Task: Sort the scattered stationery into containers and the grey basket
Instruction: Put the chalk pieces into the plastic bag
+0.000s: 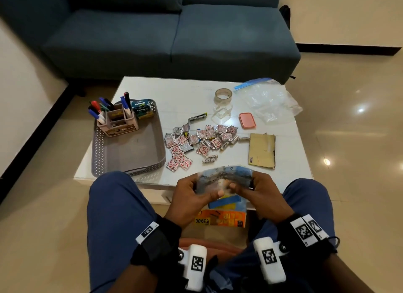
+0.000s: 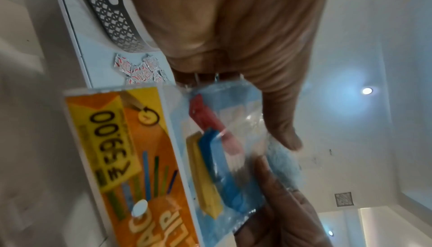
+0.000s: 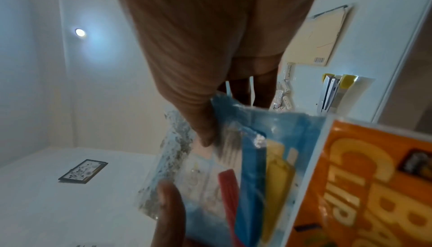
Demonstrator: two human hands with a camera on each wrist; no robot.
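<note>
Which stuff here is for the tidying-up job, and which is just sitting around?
For the job:
- clip packet, held by left hand and right hand
- grey basket
- pen holder
- sachets
- tape roll

Just lying about:
- blue sofa
- cardboard piece

Glossy clear plastic pack (image 1: 224,183) on printed card, perforated matt plastic basket (image 1: 102,148), glossy white table (image 1: 183,96), matt cardboard (image 1: 261,151), foil-like sachets (image 1: 181,146)

Table (image 1: 139,177): basket (image 1: 130,159) at 9 o'clock w/ pen holder (image 1: 117,122) in its far end, small boxes (image 1: 141,108) just behind holder. Sachets (image 1: 196,140) at ctr. Tape roll (image 1: 222,95) at 12, zip bag (image 1: 268,100) at 1–2, envelope (image 1: 261,151) at 3. Packet (image 1: 224,196) at 6, off near edge, btw both hands.
</note>
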